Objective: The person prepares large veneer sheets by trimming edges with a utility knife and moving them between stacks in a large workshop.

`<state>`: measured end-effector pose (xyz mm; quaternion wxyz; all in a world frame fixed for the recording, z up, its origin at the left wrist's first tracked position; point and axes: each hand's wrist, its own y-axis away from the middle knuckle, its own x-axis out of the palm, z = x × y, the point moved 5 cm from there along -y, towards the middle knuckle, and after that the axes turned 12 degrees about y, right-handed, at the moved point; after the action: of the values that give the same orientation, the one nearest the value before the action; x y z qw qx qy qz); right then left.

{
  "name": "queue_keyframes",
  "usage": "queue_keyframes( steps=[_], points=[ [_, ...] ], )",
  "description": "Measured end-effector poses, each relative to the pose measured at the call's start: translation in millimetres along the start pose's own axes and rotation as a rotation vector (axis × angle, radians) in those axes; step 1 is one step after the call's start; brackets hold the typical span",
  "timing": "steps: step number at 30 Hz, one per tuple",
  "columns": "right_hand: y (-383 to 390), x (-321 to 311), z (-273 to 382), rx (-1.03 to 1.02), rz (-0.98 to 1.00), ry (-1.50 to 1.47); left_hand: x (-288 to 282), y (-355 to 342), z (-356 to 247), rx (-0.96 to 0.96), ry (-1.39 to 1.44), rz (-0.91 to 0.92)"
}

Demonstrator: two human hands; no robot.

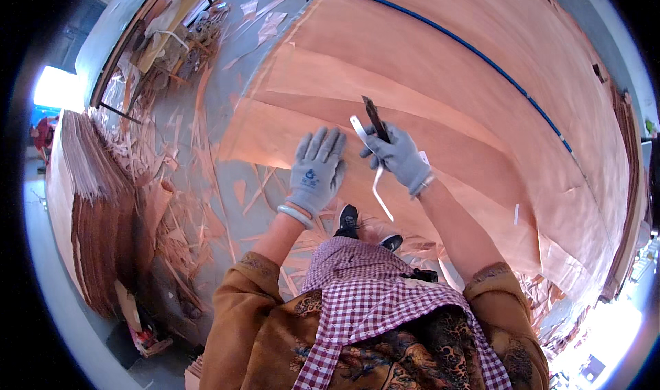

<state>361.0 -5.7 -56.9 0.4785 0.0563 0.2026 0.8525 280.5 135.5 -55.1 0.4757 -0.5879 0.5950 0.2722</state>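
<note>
A broad stack of thin, orange-brown wood-like sheets (440,67) spreads in front of me, its upper sheets wavy and overlapping. My left hand (316,170), in a grey glove, is held flat with its fingers stretched out, at the near left edge of the sheets. Whether it touches them I cannot tell. My right hand (397,157), also gloved in grey, is closed round a dark knife-like tool (374,117) that points away from me. A narrow white strip (379,196) runs through the same hand and dangles below it.
A long blue rod (454,38) lies across the sheets. Torn scraps (185,232) litter the floor at left. Beyond them stand a pile of brown sheets (103,239) and a metal-framed table (117,60). My shoes (348,216) are close to the near sheet edge.
</note>
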Motion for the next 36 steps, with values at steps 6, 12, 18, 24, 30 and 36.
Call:
queue_keyframes(
  steps=[6, 12, 18, 24, 30, 36],
  points=[
    [-29.7, 17.8, -22.0, 0.135, 0.015, 0.071, 4.5, 5.6, 21.3, -0.013, 0.029, -0.018],
    [-27.4, 17.9, -17.5, 0.126, -0.034, 0.254, 0.1, -13.8, 21.1, 0.121, 0.015, 0.011],
    [-3.4, 25.1, -33.2, 0.139, 0.198, 0.119, 1.1, -20.6, 26.3, 0.103, 0.026, 0.063],
    [-20.6, 70.0, 35.7, -0.033, 0.55, 0.271, -12.6, -27.6, 23.6, -0.119, 0.201, 0.293],
    [-140.9, 140.2, 90.8, -0.204, 0.65, 0.47, -21.1, 4.2, 62.7, -0.079, 0.203, -0.21],
    [-205.1, 164.1, 74.0, -0.132, 0.54, 0.752, -48.3, 22.9, 127.3, -0.31, -0.045, -0.411]
  ],
)
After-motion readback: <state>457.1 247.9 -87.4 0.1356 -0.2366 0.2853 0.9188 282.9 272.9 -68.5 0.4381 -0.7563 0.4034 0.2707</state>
